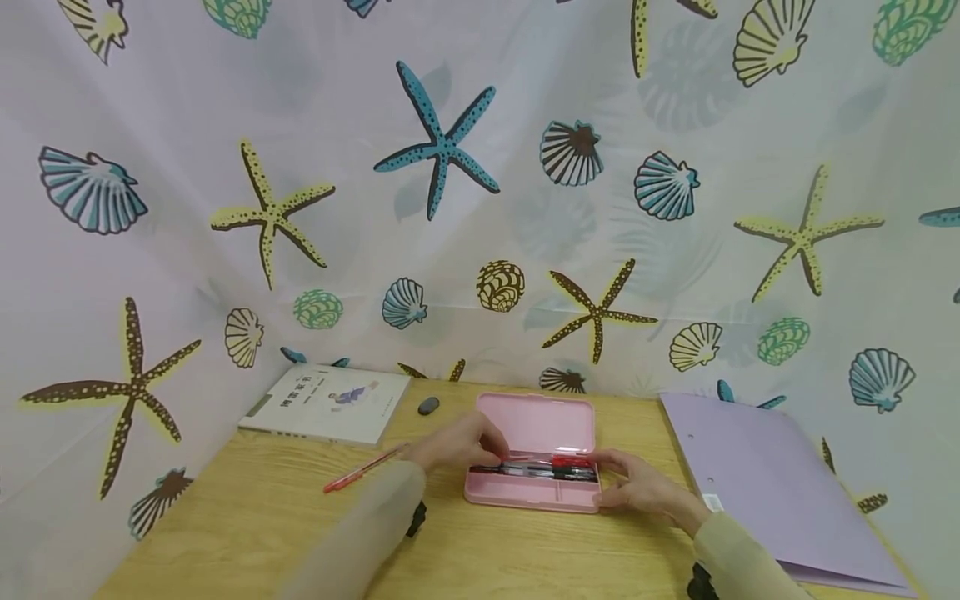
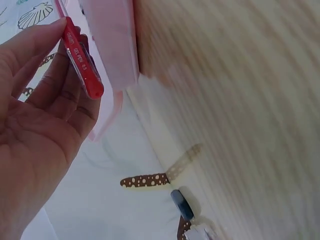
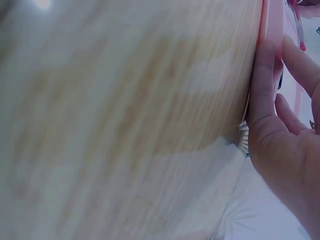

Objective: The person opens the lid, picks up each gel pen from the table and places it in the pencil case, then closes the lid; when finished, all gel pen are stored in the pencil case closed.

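Note:
A pink pencil case (image 1: 525,502) lies on the table with its lid (image 1: 536,421) raised at the back. Several pens (image 1: 551,472) lie in its long compartment. Between thumb and fingers my left hand (image 1: 461,443) pinches a red gel pen (image 2: 82,62), held over the left part of the case. The case's right end is gripped by my right hand (image 1: 637,487), its thumb at the front corner and fingers farther back. Another red pen (image 1: 360,473) rests on the table left of the case, partly hidden behind the left forearm.
A white book (image 1: 330,404) lies at the back left, and a small dark oval object (image 1: 428,406) sits between it and the case. On the right is a purple folder (image 1: 780,483). A patterned curtain (image 1: 510,208) hangs behind the wooden table (image 1: 225,517).

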A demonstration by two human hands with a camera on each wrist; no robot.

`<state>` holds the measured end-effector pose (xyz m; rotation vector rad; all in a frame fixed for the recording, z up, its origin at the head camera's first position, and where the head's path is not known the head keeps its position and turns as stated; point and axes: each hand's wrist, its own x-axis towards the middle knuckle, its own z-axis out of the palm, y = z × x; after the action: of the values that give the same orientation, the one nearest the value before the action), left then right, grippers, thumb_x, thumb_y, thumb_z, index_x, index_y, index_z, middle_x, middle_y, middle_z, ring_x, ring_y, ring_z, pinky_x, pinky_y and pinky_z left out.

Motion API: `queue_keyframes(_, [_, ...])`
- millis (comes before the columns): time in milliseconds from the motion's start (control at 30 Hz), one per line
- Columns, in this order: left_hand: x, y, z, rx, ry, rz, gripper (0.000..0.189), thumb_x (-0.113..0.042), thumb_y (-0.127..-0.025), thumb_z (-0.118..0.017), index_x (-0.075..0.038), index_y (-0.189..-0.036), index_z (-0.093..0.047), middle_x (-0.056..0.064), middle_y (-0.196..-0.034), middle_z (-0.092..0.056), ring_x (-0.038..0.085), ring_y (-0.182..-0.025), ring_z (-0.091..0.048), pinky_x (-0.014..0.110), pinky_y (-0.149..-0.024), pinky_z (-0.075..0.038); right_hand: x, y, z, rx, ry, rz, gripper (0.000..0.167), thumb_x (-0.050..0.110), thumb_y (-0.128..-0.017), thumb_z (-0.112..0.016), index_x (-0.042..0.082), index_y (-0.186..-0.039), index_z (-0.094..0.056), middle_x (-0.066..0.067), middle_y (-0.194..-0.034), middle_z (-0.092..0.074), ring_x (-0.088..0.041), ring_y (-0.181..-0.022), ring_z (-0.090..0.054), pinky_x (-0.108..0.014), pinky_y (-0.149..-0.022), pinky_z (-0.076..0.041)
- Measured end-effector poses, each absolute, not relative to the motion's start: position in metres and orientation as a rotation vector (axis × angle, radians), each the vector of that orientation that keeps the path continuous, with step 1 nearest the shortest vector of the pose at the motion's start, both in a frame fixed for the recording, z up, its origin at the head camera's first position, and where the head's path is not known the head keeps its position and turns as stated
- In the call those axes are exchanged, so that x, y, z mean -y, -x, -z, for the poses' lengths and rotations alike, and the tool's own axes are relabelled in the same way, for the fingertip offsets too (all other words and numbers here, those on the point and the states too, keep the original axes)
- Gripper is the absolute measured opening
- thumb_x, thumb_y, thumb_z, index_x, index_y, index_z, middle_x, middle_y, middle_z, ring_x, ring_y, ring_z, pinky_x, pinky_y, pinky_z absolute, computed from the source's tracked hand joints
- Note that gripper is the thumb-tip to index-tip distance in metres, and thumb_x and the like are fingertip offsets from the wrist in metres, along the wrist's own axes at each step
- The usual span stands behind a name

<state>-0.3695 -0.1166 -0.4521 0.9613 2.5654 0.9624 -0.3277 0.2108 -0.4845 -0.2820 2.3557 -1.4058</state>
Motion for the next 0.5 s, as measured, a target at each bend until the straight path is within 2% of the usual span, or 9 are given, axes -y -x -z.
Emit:
queue_keyframes(167, [0.108, 0.373, 0.460, -2.581, -0.980, -0.940, 0.013, -0.001, -0.086, -0.070, -0.009, -0.093, -0.077, 0.000, -0.088, -0.073, 0.006, -0.078, -0.060, 0.023, -0.074, -0.051, -0.210, 0.328, 0.486, -2.344, 0.284, 1.421, 0.071, 0.010, -0.079, -0.081, 0.011, -0.141, -0.049, -0.023, -0.153, -0.037, -0.042, -0.142, -0.030, -0.046, -0.101, -0.046])
queue_keyframes(500, [0.102, 0.374, 0.459, -2.584, -0.915, -0.902, 0.012, -0.004, -0.087, -0.071, -0.010, -0.095, -0.078, -0.001, -0.089, -0.073, 0.008, -0.079, -0.059, 0.023, -0.075, -0.051, -0.212, 0.326, 0.484, -2.320, 0.289, 1.429, 0.073, 0.009, -0.079, -0.080, 0.008, -0.143, -0.046, -0.026, -0.153, -0.034, -0.038, -0.131, -0.044, -0.039, -0.092, -0.051])
